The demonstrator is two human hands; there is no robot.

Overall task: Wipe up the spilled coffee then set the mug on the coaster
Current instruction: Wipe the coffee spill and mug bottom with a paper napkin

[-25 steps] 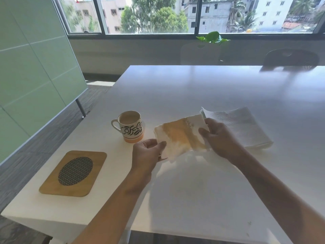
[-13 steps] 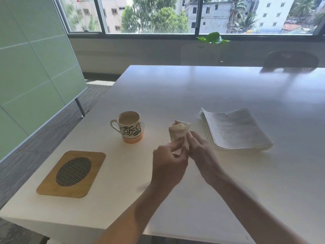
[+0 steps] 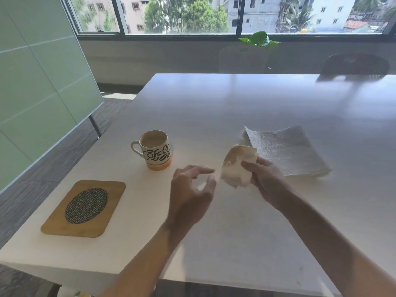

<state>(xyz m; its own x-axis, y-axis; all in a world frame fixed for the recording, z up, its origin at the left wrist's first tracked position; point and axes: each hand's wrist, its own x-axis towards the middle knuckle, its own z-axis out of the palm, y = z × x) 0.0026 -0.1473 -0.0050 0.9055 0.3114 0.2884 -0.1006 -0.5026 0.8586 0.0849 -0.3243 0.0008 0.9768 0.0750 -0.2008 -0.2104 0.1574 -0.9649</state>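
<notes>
A white mug with black "Coffee" lettering and an orange base stands upright on the white table, coffee inside. A wooden coaster with a dark woven oval lies to its front left, apart from it. My right hand grips a crumpled, coffee-stained paper towel just above the table, right of the mug. My left hand hovers beside the towel with fingers apart and holds nothing; it looks blurred.
A stack of clean paper towels lies right of my right hand. The table's left and near edges run close to the coaster. Two chairs and a plant stand beyond the far edge. A green glass partition is on the left.
The spread-out stained towel was folded and crumpled between both hands. My left hand has now let go and moved left, while my right hand keeps the wad.
</notes>
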